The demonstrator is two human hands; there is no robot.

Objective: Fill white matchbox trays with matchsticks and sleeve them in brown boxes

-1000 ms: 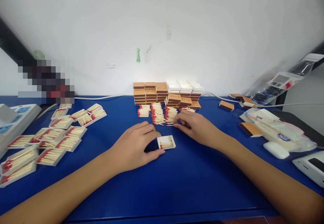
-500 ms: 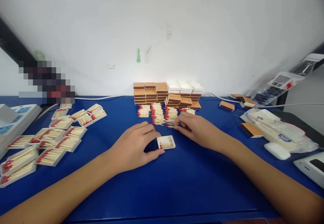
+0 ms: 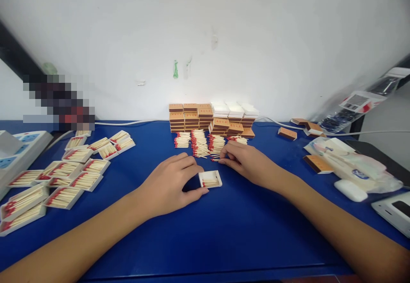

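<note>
A small white matchbox tray (image 3: 210,174) lies on the blue table with a few red-headed matches along its near side. My left hand (image 3: 171,183) has it by the left end, thumb at the near corner and forefinger at the far one. Beyond the tray, my right hand (image 3: 241,160) pinches at the near end of a pile of matches (image 3: 217,144); a match (image 3: 215,160) pokes out from its fingertips. More matches (image 3: 199,143) lie in a heap to the left, and another heap (image 3: 182,140) beside that. A further heap is partly behind my right hand.
Matchboxes (image 3: 191,121) are stacked against the wall, with white trays (image 3: 235,110) on top at right. Several match-filled trays (image 3: 65,197) and a power strip (image 3: 24,146) stand left. At right lie loose matchboxes (image 3: 287,133), a tissue pack (image 3: 358,167) and a plastic bottle (image 3: 358,101).
Almost nothing differs. My right hand's fingertips have shifted very slightly at the match pile; my left hand and the tray stay where they were.
</note>
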